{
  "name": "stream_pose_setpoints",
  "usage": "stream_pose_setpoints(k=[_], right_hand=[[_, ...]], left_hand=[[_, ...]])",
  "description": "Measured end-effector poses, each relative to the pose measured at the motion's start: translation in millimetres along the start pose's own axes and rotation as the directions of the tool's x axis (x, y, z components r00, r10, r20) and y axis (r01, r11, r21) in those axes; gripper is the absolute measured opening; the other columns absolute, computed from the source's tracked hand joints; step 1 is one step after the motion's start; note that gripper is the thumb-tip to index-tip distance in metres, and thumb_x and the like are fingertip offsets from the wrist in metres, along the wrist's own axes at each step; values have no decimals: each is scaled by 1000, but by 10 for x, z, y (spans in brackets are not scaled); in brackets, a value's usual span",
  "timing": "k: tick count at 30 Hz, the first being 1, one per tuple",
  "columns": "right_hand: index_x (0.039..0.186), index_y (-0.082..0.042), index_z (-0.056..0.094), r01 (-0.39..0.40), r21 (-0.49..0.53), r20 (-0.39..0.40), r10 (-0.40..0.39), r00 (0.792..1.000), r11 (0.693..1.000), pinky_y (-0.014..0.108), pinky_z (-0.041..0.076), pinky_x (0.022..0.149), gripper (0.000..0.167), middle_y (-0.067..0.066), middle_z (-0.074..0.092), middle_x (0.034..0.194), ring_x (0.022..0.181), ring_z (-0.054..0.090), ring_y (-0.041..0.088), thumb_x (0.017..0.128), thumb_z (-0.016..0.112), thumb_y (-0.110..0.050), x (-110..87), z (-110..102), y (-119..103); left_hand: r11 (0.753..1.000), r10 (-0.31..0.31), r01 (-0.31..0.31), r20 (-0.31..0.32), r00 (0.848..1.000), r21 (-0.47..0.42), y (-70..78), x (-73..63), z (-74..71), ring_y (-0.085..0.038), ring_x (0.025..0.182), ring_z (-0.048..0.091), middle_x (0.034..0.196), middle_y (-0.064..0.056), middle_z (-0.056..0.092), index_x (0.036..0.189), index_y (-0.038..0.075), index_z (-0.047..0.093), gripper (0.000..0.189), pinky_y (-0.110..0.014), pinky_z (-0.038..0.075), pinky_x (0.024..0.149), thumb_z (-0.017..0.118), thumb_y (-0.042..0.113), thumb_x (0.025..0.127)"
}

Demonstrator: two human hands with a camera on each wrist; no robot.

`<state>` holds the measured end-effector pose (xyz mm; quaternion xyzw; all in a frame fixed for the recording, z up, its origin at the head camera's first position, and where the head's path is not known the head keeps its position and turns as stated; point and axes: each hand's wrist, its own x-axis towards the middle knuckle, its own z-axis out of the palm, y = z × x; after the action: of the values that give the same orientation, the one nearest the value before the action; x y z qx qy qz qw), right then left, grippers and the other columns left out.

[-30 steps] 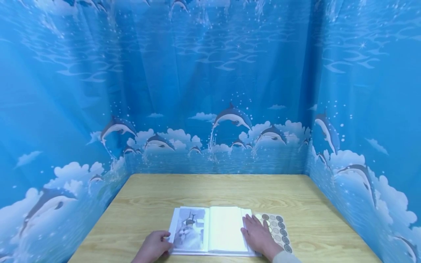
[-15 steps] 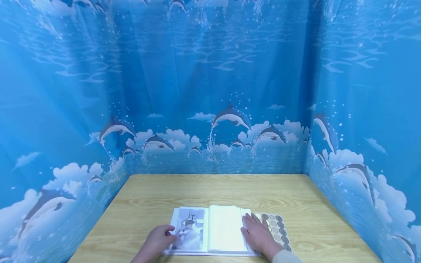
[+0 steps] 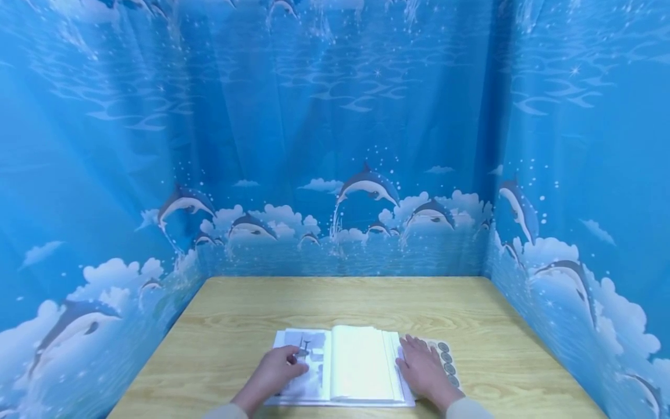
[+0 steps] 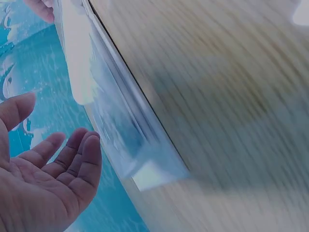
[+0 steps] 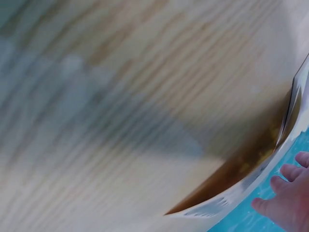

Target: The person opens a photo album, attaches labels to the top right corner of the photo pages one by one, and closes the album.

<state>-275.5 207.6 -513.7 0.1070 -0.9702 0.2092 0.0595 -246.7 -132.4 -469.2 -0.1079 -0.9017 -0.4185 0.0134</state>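
Observation:
An open photo album [image 3: 363,361] lies near the front of the table, a blank white page on its right and a greyish photo [image 3: 316,358] on its left. Over that left page is my left hand [image 3: 277,369], thumb and forefinger apart; the left wrist view shows the hand [image 4: 63,183] with loosely bent fingers and nothing in them. My right hand [image 3: 423,369] rests with spread fingers at the album's right edge. It partly covers a pale sheet of round coin-like discs [image 3: 447,364]. In the right wrist view, the fingers [image 5: 289,174] show beyond a curved edge.
The wood-grain table [image 3: 335,302] extends behind and to both sides of the album. Blue curtains [image 3: 293,128] printed with dolphins and clouds hang along its back and sides.
My left hand has moved right, from the album's left edge to over the photo page. My right hand has shifted slightly right, off the page edge and further over the disc sheet.

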Motion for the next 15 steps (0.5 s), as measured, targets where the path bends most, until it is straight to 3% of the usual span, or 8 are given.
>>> stream_pose_setpoints(k=[10,15], right_hand=[[139,8,48,-29,-14,-35,29,999,999,69,18,112,50,31,40,147,136,34,50,99,56,-21,-43,-158,205],[138,10,48,-79,-18,-46,78,996,997,72,22,108,49,32,42,145,134,36,52,99,55,-19,-47,-218,363]], left_hand=[[999,36,-38,37,999,35,219,156,231,-44,96,63,106,-28,65,124,-13,58,53,-56,53,83,72,22,88],[1000,-17,16,57,998,18,320,241,349,-47,104,61,115,-30,63,128,-10,56,54,-61,51,88,71,24,89]])
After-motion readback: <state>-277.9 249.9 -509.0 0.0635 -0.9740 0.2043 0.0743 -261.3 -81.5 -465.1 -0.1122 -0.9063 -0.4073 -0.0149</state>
